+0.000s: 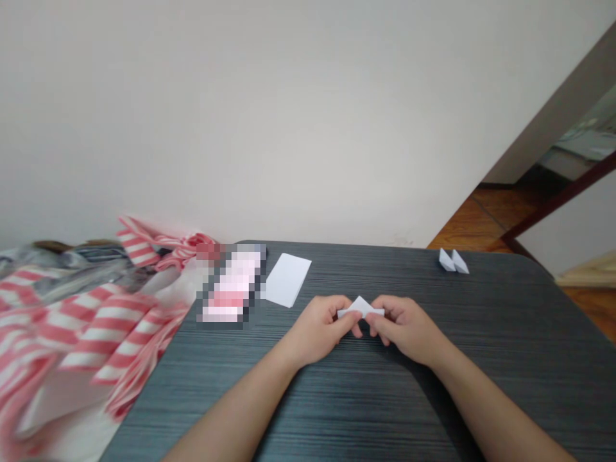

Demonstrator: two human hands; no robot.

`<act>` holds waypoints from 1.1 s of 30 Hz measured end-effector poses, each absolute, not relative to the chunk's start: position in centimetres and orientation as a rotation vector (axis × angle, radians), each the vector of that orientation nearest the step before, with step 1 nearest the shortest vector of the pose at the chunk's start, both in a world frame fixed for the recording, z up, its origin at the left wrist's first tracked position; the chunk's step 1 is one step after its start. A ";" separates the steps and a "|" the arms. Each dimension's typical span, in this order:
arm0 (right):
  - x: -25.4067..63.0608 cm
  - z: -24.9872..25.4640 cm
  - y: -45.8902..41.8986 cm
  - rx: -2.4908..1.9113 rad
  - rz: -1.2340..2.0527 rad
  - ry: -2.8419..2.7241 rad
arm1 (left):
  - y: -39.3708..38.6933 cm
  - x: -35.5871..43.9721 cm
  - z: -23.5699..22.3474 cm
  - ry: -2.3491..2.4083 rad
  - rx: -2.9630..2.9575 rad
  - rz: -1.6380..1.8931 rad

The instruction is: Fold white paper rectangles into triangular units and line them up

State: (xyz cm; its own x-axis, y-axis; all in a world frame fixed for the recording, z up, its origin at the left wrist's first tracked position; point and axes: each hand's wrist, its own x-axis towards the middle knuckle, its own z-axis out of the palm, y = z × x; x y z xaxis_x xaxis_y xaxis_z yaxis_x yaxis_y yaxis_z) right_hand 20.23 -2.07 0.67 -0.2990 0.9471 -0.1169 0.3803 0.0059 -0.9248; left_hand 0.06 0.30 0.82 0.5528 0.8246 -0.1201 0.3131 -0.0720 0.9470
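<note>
My left hand [321,326] and my right hand [403,326] meet over the middle of the dark striped table [481,359]. Both pinch a small folded piece of white paper [360,307], whose peak points up between my fingertips. My left fingers grip its left end, my right fingers its right end. The paper's lower part is hidden behind my fingers.
A flat white paper sheet [287,279] lies on the table beyond my left hand. Two small folded paper pieces [453,261] sit near the far right edge. Red-and-white striped bags [86,333] pile up at the left. A blurred pink item [231,289] lies beside the sheet.
</note>
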 end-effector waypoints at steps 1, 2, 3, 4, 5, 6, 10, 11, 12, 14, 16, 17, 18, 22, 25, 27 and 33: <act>20.2 0.8 -2.1 -1.375 1.272 -1.730 | 0.3 0.1 0.8 0.964 1.647 0.557; 20.2 0.9 -2.1 -1.383 1.258 -1.738 | 0.3 0.1 0.8 0.959 1.646 0.560; 20.3 0.9 -2.1 -1.393 1.242 -1.743 | 0.3 0.1 0.8 0.956 1.644 0.567; 20.4 0.9 -2.1 -1.404 1.230 -1.741 | 0.3 0.1 0.7 0.959 1.635 0.583; 20.5 0.8 -2.1 -1.414 1.217 -1.732 | 0.3 0.1 0.7 0.960 1.621 0.599; 20.6 0.8 -2.1 -1.435 1.204 -1.720 | 0.3 0.1 0.6 0.963 1.607 0.609; 20.9 0.4 -2.1 -1.451 1.218 -1.677 | 0.3 0.1 0.6 0.999 1.563 0.630; 20.8 0.4 -2.1 -1.448 1.222 -1.673 | 0.3 0.1 0.7 1.010 1.555 0.633; 20.8 0.4 -2.1 -1.445 1.226 -1.671 | 0.3 0.1 0.7 1.017 1.548 0.635; 20.7 0.4 -2.1 -1.444 1.230 -1.663 | 0.3 0.1 0.7 1.024 1.533 0.637; 20.7 0.4 -2.0 -1.442 1.233 -1.640 | 0.3 0.1 0.7 1.027 1.523 0.647; 20.8 0.4 -2.0 -1.440 1.231 -1.625 | 0.3 0.1 0.6 1.029 1.518 0.658; 20.8 0.3 -2.0 -1.437 1.220 -1.608 | 0.3 0.0 0.5 1.028 1.513 0.670; 21.2 -0.1 -1.8 -1.454 1.169 -1.604 | 0.4 0.0 0.1 0.978 1.466 0.710; 21.2 -0.1 -1.9 -1.458 1.186 -1.625 | 0.4 0.2 -0.2 0.906 1.384 0.749; 21.0 0.0 -1.9 -1.457 1.199 -1.649 | 0.4 0.3 -0.4 0.881 1.348 0.777; 20.7 0.5 -1.9 -1.457 1.195 -1.699 | 0.4 0.1 -0.6 0.872 1.440 0.745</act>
